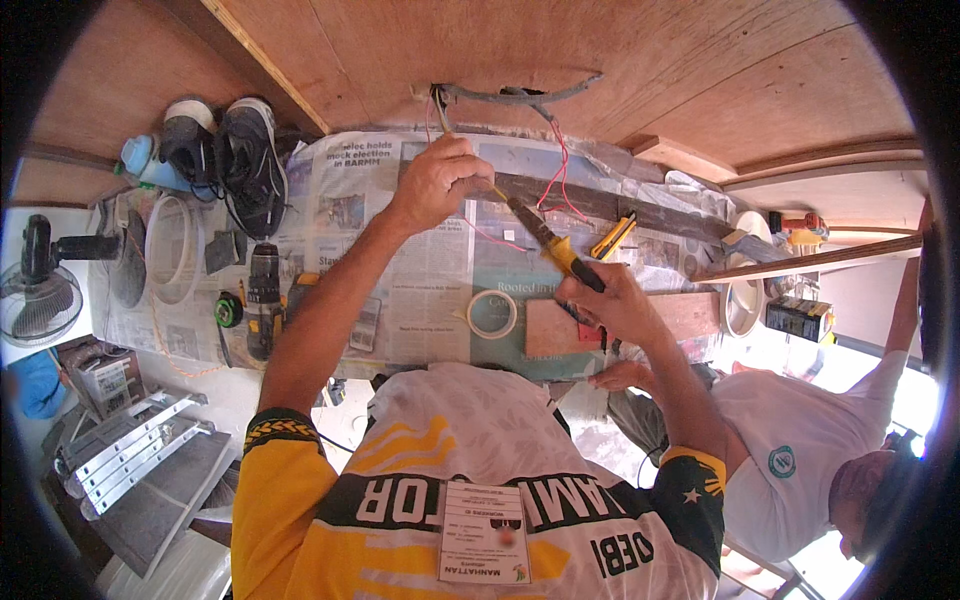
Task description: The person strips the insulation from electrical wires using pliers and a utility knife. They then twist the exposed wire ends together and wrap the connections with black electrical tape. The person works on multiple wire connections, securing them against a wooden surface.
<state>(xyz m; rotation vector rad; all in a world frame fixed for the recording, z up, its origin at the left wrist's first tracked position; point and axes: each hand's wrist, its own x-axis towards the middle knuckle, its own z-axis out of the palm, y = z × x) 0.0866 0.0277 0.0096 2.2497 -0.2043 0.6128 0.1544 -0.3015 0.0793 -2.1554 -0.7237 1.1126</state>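
Note:
My left hand (438, 182) is closed in a pinch on thin wire at the wooden panel, just below a grey cable (443, 112) coming out of a hole. In my right hand (612, 303) is a yellow-and-black handled tool (556, 248) that looks like pliers. Its dark tip points up and left, meeting a short yellowish wire end by my left fingers. Red wires (562, 165) hang from grey flexible conduit (520, 97) to the right. A yellow utility knife (613, 237) lies beyond my right hand, and a tape roll (492, 314) rests between my forearms.
Newspaper (345, 215) covers the work surface. To the left are a drill (265, 300), a green tape measure (228, 308) and dark shoes (252, 160). A wooden board (560, 328) lies near my right hand. A co-worker (800, 440) in white is at the right; a ladder (140, 450) lies lower left.

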